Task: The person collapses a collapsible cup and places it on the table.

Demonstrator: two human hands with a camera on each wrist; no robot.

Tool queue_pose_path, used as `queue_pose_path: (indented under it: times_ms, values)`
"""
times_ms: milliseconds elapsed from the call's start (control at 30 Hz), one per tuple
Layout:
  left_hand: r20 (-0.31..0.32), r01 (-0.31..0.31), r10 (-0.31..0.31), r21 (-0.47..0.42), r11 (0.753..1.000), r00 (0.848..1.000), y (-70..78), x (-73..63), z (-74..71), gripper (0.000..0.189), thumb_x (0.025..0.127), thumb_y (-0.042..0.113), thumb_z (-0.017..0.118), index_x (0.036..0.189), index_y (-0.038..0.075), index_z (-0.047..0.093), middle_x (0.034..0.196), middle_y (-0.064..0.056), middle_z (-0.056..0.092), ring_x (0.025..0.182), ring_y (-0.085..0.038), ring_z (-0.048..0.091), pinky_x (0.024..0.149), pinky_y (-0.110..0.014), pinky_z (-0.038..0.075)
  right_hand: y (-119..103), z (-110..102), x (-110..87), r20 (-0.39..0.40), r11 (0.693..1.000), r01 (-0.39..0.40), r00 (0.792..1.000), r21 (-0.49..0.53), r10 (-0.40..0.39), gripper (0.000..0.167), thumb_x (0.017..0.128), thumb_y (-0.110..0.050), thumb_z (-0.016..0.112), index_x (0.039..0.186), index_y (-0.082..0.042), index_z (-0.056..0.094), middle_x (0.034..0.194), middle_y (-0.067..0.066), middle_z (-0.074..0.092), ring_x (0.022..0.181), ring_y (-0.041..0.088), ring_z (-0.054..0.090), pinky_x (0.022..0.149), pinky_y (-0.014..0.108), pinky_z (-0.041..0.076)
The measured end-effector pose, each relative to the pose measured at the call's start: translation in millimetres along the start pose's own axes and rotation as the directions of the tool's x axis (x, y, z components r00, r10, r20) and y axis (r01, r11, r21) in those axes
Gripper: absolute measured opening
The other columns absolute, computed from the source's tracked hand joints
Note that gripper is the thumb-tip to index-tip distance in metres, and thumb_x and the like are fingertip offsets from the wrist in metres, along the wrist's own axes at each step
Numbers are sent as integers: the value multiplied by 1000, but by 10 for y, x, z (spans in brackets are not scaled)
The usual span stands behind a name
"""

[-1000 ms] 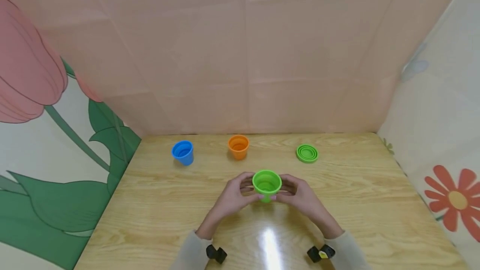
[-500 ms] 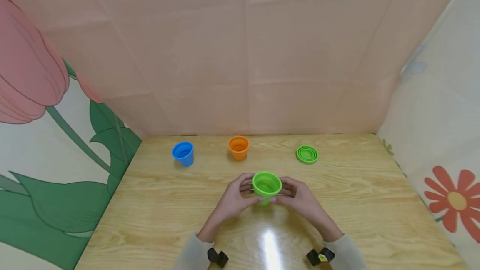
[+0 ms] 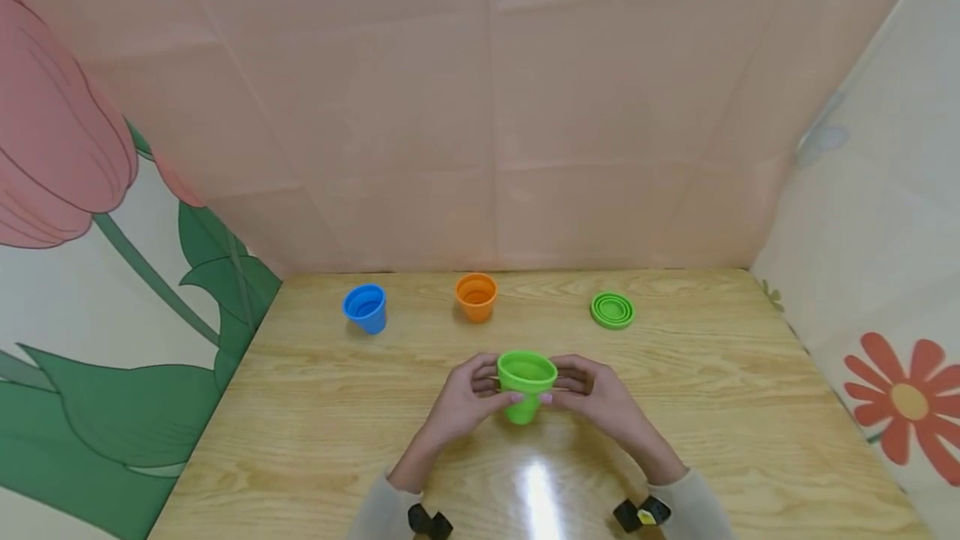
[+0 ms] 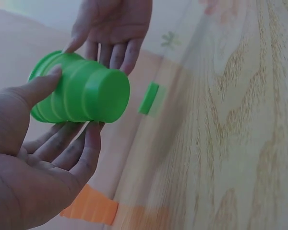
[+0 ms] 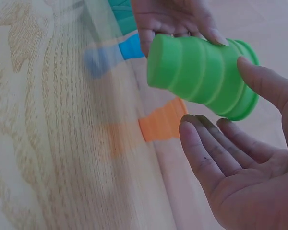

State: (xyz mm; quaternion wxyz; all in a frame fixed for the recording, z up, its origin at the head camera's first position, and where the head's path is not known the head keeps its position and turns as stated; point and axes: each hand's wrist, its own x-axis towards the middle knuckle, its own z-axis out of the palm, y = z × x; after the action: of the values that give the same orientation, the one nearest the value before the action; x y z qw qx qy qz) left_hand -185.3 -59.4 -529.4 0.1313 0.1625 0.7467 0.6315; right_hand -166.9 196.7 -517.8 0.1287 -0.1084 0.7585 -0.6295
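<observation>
A green collapsible cup (image 3: 523, 390), stretched out to full height, is held above the table in front of me. My left hand (image 3: 463, 398) grips it, the thumb on the near side and the fingers on the far side. In the left wrist view, the cup's ringed wall and flat base show between thumb and fingertips. On its other side is my right hand (image 3: 592, 398). In the right wrist view, the right thumb (image 5: 259, 76) lies at the cup near its rim, while the fingers (image 5: 211, 153) are spread, with a gap to the wall.
Farther back on the wooden table (image 3: 300, 440) stand a blue cup (image 3: 366, 309) and an orange cup (image 3: 477, 298), both extended. A second green cup (image 3: 612, 311), folded flat, lies to their right. A pink backdrop (image 3: 480, 107) rises behind the table.
The green cup has come slightly lower and to the left, and more of its side now shows. My right fingers stand farther from it. The other cups have not moved.
</observation>
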Motion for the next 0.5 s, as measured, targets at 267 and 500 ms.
queue_pose_path:
  times_ms: [267, 500]
  values:
    - [-32, 98, -99, -31, 995, 995, -27, -1, 2, 57, 91, 36, 84, 138, 11, 64, 130, -11, 74, 111, -21, 72, 98, -31, 63, -41, 50, -30, -61, 998, 31, 998, -56, -34, 70, 88, -21, 86, 146, 2, 53, 141, 27, 63, 125, 39, 68, 100, 27, 63]
    - [14, 183, -183, -132, 974, 983, -28, -26, 7, 66, 94, 38, 81, 145, 4, 58, 132, -17, 72, 119, -26, 71, 104, -42, 61, -41, 77, -40, -67, 993, 96, 993, -74, -101, 55, 92, -19, 82, 139, -3, 60, 139, 24, 66, 124, 39, 69, 99, 26, 62]
